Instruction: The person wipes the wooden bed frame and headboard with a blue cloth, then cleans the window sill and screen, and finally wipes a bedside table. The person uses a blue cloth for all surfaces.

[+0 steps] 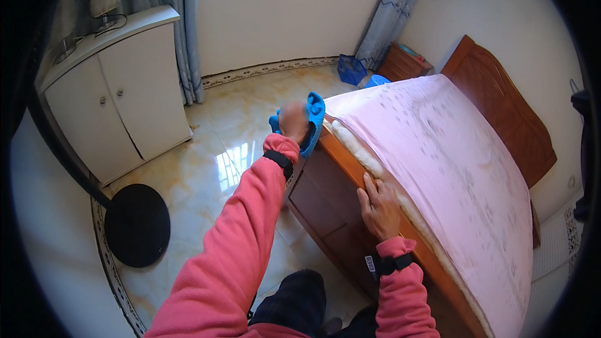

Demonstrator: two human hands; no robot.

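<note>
My left hand (294,121) holds a blue cloth (313,126) at the far corner of the wooden footboard; part of the hand is blurred and the cloth bunches on both sides of it. Nearer to me, my right hand (381,206) rests on the footboard's top rail (346,156), fingers over the edge and no object in it. Beside the rail lies the mattress with a pink patterned sheet (441,150), and a fluffy cream layer (359,150) shows at its edge. Both forearms are in pink sleeves with black straps at the wrists.
A white cabinet (117,98) with two doors stands at the left, near a round black stand base (137,225) on the tiled floor. A blue basket (351,70) and a wooden nightstand (404,63) are by the far wall. The wooden headboard (502,108) rises at the right.
</note>
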